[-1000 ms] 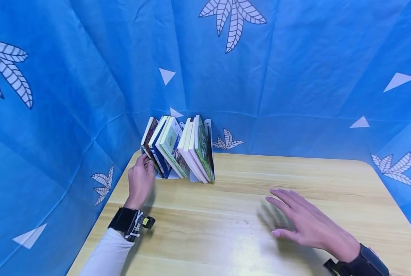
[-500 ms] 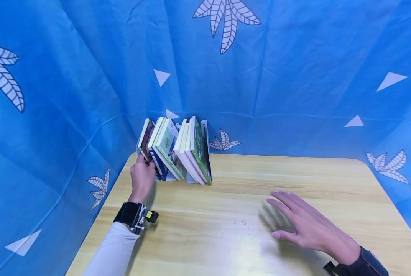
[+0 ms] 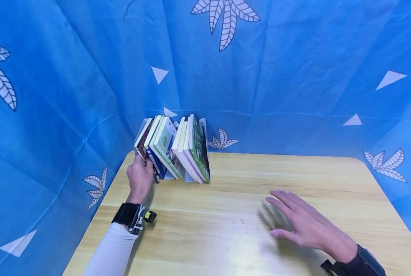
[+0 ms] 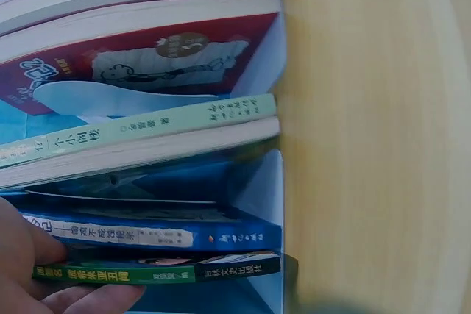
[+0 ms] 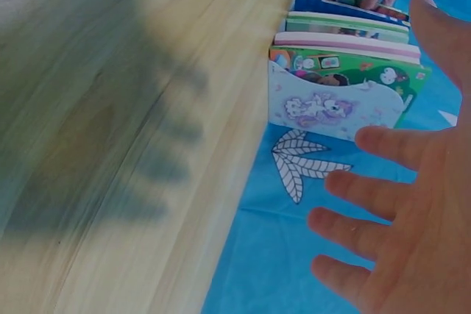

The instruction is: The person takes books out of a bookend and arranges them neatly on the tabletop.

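My left hand [image 3: 140, 178] grips a thin book [image 4: 147, 273] with a green and black spine at the left end of a row; thumb and fingers lie on either side of the spine in the left wrist view. Beside it leans a blue book [image 4: 235, 234], then a pale green book [image 4: 147, 126]. Farther right are a red-covered book [image 4: 221, 38] and a green book [image 3: 199, 149]. A white book rack [image 5: 338, 108] with a cartoon print holds the row. Above the table at right, my right hand [image 3: 305, 222] hovers, fingers spread, holding nothing.
The wooden table [image 3: 233, 207] extends to the right and front of the rack. A blue patterned cloth [image 3: 295, 76] hangs along the back and left, close behind the books.
The book in my left hand now tilts further left, away from the blue book, against the rack's left end. My left hand has shifted slightly; the right hand stays nearly still.
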`<state>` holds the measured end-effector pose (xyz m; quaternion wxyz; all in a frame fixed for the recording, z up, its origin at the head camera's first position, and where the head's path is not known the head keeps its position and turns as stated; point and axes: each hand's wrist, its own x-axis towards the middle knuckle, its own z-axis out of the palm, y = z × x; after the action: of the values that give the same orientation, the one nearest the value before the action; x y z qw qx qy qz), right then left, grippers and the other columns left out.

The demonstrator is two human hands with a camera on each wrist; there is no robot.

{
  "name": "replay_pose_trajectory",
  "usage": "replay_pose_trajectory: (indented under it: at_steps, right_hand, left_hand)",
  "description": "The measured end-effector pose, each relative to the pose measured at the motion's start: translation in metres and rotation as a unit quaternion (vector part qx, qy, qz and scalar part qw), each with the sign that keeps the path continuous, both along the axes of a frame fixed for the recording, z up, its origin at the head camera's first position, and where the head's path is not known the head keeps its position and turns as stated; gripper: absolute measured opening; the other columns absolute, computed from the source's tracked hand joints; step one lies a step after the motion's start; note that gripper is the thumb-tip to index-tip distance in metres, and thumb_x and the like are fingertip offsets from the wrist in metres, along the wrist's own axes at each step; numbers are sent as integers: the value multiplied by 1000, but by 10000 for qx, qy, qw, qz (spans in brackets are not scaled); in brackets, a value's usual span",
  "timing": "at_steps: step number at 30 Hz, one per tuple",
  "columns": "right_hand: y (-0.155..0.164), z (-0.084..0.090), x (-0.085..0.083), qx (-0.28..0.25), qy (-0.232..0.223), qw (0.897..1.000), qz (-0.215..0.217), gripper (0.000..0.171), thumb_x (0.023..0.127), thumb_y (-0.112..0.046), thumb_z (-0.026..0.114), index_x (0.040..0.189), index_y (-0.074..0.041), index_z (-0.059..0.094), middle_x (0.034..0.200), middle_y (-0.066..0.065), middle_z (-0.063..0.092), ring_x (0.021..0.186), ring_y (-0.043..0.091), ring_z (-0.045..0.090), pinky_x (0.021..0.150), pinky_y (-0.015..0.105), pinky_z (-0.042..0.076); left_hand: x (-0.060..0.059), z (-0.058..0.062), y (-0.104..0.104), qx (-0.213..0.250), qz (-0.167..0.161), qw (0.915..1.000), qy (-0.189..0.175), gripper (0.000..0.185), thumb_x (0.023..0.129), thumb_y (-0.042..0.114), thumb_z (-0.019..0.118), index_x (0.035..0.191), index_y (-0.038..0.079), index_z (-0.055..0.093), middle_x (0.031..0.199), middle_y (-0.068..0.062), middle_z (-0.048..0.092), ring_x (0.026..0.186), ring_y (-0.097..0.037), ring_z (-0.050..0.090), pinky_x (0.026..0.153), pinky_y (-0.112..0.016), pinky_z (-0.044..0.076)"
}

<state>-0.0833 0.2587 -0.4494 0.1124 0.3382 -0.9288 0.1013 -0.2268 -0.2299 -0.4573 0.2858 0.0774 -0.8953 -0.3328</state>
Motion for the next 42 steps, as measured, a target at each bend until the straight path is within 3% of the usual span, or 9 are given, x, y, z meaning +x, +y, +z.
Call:
replay_pose_trajectory:
  at_steps: [4,7,10,16,21,26,32,36,42]
  right_hand:
    - [0,1,0,-22,-75,10000,-28,83,89,-62,72,153,-14,50,154,14,54,139,33,56,131,16,1]
    - [-1,3,0,18,-78,10000,-50,84,89,-63,71,154,-14,48,155,13,54,138,32,57,131,35,23]
    - [-1,5,-1,-12,-118,9999,-66,85,89,-63,71,155,-14,46,155,12,54,137,33,57,113,50,44]
    - [-3,11,-3,-283,-516,9981,-162,87,90,-60,72,157,-11,43,156,13,53,138,36,56,107,57,53]
    - [-5,15,-7,-785,-1367,9867,-403,84,93,-56,72,158,-13,41,157,13,53,139,38,55,108,58,52]
    - [-6,15,-14,-1790,-2044,9621,-250,75,93,-37,78,155,-8,45,154,13,56,133,34,61,106,52,56]
    - [-8,15,-23,-2916,-2919,9108,160,64,97,-18,74,155,-14,47,153,11,57,130,18,65,105,30,58]
    - [-9,15,-27,-3383,-3360,8785,296,60,99,-11,69,155,-11,46,153,14,56,129,4,63,103,27,59]
    - [-18,15,-32,-3849,-3680,8448,530,59,100,-3,65,155,-6,44,152,16,56,132,18,64,106,26,57]
  left_hand:
    - [8,0,-3,-208,47,9993,292,22,101,13,64,107,-8,66,92,-33,74,80,-48,74,65,-59,59]
    - [17,4,-7,-313,87,9977,589,23,100,14,67,104,-9,67,85,-32,74,70,-46,73,59,-57,57]
    - [29,10,-11,-494,78,9942,948,23,98,13,71,99,-10,68,77,-31,73,60,-45,69,53,-57,51]
    - [53,28,-22,-886,-35,9843,1526,24,94,10,76,90,-12,67,66,-29,69,42,-34,56,39,-30,36]
    - [76,46,-29,-934,-76,9818,1653,23,91,9,79,90,-11,68,69,-30,71,38,-6,47,34,-17,27]
    - [102,61,-36,-1076,43,9833,1469,24,90,12,80,89,-8,68,66,-28,70,47,16,36,35,-18,27]
    - [128,73,-37,-983,307,9902,943,23,88,12,82,90,-6,67,68,-26,70,46,17,33,45,-18,28]
    - [141,79,-32,-553,451,9974,135,26,94,21,78,95,-1,64,71,-21,70,49,10,37,46,-20,31]
    - [150,83,-19,128,187,9984,-526,26,97,23,75,105,2,64,85,-22,75,58,5,50,47,-19,40]
